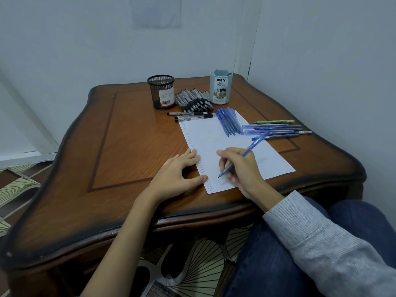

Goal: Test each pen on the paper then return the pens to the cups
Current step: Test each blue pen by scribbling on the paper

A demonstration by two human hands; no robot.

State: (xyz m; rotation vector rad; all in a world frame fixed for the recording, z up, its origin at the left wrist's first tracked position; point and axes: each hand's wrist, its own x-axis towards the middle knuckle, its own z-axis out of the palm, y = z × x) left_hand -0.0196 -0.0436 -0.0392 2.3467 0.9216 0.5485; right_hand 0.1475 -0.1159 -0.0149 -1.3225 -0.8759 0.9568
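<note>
At the far left of the wooden table (128, 136), towards the back, a black mesh cup (160, 92) stands upright with a white barcode label on its side. Nearer the front edge the left hand (175, 172) lies flat, fingers straight and spread wide, with the fingertips and thumb pressing on the left margin of the white paper (231, 138). Just right of the mesh cup a heap of black-gripped pens (194, 100) lies on the wood between the two cups, and in front of it three more clear-barrelled black pens (188, 116) lie crosswise, their right ends at the top-left corner of the paper. The paper lies at an angle across the middle of the table, with a column of small marks down its left margin. Behind its far end stands a pale blue cup (221, 87) printed "DIY Desk Organizer". A tight row of blue pens (228, 122) rests on the top of the sheet. The right hand (240, 166), in a grey sleeve (321, 236), pinches a blue pen (246, 153) in a writing grip, fingers curled round the barrel, the tip pointing down at the lower left part of the sheet; whether it touches cannot be told. Right of the paper, more blue pens (276, 131) lie side by side on the wood, and a green pen (274, 121) lies just behind them.
</note>
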